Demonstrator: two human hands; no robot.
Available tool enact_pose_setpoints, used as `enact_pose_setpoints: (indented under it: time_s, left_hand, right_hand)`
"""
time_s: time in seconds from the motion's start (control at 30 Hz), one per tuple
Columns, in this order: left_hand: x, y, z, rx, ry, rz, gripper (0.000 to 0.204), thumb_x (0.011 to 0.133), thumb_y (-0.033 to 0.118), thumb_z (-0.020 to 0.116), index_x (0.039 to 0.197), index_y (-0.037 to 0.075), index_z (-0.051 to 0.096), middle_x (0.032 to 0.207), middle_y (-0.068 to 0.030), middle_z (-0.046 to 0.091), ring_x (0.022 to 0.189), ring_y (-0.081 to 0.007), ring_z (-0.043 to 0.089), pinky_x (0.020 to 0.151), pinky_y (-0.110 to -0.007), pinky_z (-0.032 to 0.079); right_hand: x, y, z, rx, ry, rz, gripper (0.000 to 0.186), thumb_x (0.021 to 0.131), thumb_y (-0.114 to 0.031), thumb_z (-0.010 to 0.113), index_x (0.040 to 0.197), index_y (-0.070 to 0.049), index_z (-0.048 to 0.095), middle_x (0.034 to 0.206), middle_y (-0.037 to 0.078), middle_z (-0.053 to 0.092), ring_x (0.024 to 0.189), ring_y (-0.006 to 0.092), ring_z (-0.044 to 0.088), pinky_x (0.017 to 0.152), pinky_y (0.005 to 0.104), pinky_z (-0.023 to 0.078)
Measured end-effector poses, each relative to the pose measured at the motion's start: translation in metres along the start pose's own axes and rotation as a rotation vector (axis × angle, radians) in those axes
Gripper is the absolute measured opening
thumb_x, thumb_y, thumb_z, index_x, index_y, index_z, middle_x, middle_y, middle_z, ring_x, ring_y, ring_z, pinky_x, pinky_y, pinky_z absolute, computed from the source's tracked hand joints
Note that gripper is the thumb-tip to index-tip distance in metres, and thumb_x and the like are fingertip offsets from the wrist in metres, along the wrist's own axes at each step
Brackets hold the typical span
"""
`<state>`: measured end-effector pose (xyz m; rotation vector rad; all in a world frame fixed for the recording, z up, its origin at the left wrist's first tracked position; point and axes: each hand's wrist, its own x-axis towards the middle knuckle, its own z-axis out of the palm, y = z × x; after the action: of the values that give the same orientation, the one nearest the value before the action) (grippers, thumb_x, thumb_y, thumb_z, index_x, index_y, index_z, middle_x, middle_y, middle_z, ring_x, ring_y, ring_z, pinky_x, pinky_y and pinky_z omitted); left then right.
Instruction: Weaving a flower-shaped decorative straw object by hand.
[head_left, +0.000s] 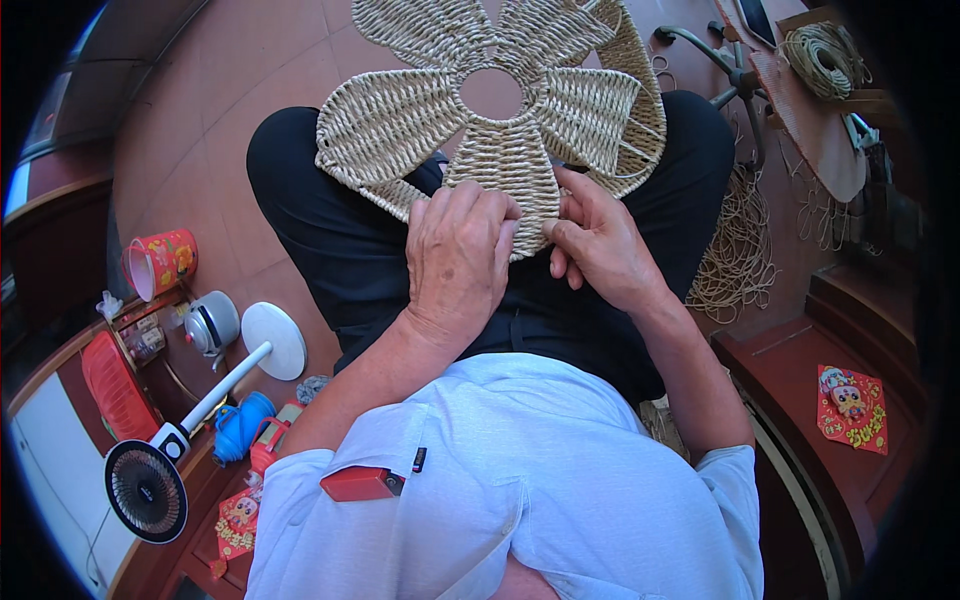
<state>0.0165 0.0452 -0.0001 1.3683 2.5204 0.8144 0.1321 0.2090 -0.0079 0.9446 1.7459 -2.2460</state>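
Across my knees lies a flower-shaped woven straw piece [385,125], with broad petals of twisted straw cord around a round open centre. Its lowest petal points toward me. My left hand [460,245] lies over the left side of that petal, fingers curled round its edge. At the petal's right edge is my right hand [603,240], its thumb and fingers bent together on the rim; whether a loose cord end is between them is hidden. Behind the petals on the right shows another curved woven part [640,90] with a bare frame rod.
Loose straw cord [735,250] is heaped on the floor by my right knee. A cord coil [825,60] sits at the upper right, near a wheeled chair base [740,80]. To my left stand a white fan [147,490], a red bucket [160,265] and a blue jug [240,425].
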Motion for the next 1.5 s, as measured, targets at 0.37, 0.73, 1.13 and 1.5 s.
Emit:
enact_pose_setpoints:
  time_s: [0.37, 0.73, 1.13, 1.5]
  left_hand:
    - [0.001, 0.000, -0.003, 0.037, -0.020, 0.050, 0.011, 0.091, 0.010, 0.078, 0.099, 0.008, 0.070, 0.092, -0.0088, 0.063, 0.091, -0.0317, 0.063, 0.084, -0.045, 0.044]
    - [-0.002, -0.011, -0.003, -0.065, -0.027, 0.044, 0.009, 0.096, 0.008, 0.073, 0.102, 0.007, 0.066, 0.095, -0.0095, 0.062, 0.094, -0.0312, 0.062, 0.086, -0.044, 0.042]
    - [0.000, -0.009, 0.003, -0.028, 0.003, 0.062, 0.008, 0.097, 0.010, 0.073, 0.104, 0.008, 0.069, 0.095, -0.0074, 0.063, 0.093, -0.0295, 0.063, 0.086, -0.044, 0.042]
    - [-0.008, -0.006, 0.017, 0.012, 0.099, 0.115, 0.016, 0.093, 0.007, 0.078, 0.108, 0.011, 0.074, 0.099, -0.0060, 0.067, 0.096, -0.0280, 0.065, 0.087, -0.043, 0.045]
  right_hand:
    - [0.002, 0.003, -0.001, -0.020, 0.005, -0.014, 0.063, 0.101, 0.005, 0.055, 0.162, 0.003, 0.042, 0.104, 0.009, 0.072, 0.064, 0.0082, 0.065, 0.049, 0.0233, 0.051]
    - [0.001, 0.001, -0.001, -0.009, 0.001, -0.009, 0.066, 0.100, 0.006, 0.054, 0.164, 0.003, 0.040, 0.104, 0.009, 0.072, 0.063, 0.0085, 0.064, 0.049, 0.0236, 0.051]
    - [0.002, 0.001, 0.002, 0.005, 0.026, -0.006, 0.061, 0.103, 0.001, 0.054, 0.162, 0.006, 0.041, 0.101, 0.007, 0.068, 0.062, 0.0085, 0.064, 0.049, 0.0237, 0.051]
    - [0.000, -0.003, 0.002, -0.061, 0.048, -0.008, 0.061, 0.103, -0.001, 0.057, 0.162, 0.004, 0.040, 0.093, 0.005, 0.064, 0.061, 0.0084, 0.062, 0.049, 0.0251, 0.050]
